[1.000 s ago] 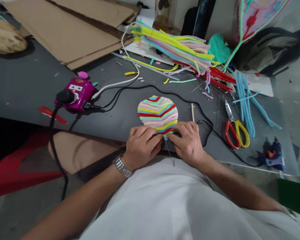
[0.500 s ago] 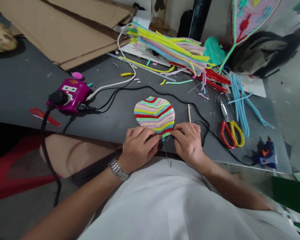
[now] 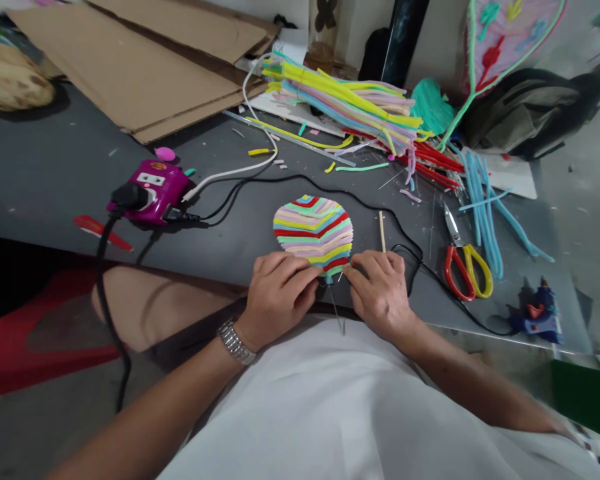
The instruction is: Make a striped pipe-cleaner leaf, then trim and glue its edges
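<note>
A rounded piece of striped pipe cleaners (image 3: pixel 314 230) lies at the table's front edge, its coloured rows forming V shapes. Thin wires hang from its lower tip towards my white shirt. My left hand (image 3: pixel 283 287), with a metal watch at the wrist, pinches the lower left edge of the piece. At the lower right edge, my right hand (image 3: pixel 379 288) has thumb and forefinger closed on the green row; the fingertips are partly hidden. Just beyond my right knuckles a thin pale stick (image 3: pixel 382 230) lies on the table.
Scissors (image 3: pixel 463 260) and a blue glue gun (image 3: pixel 539 313) lie to the right. A bundle of pipe cleaners (image 3: pixel 345 100) is at the back, with cardboard (image 3: pixel 145 67) on the left. Black cable runs from a purple power adapter (image 3: pixel 155 190) past the striped piece.
The view has shifted slightly, so everything sits a little further right. My fingers have adjusted a little at the lower edge of the striped piece, which both hands still hold.
</note>
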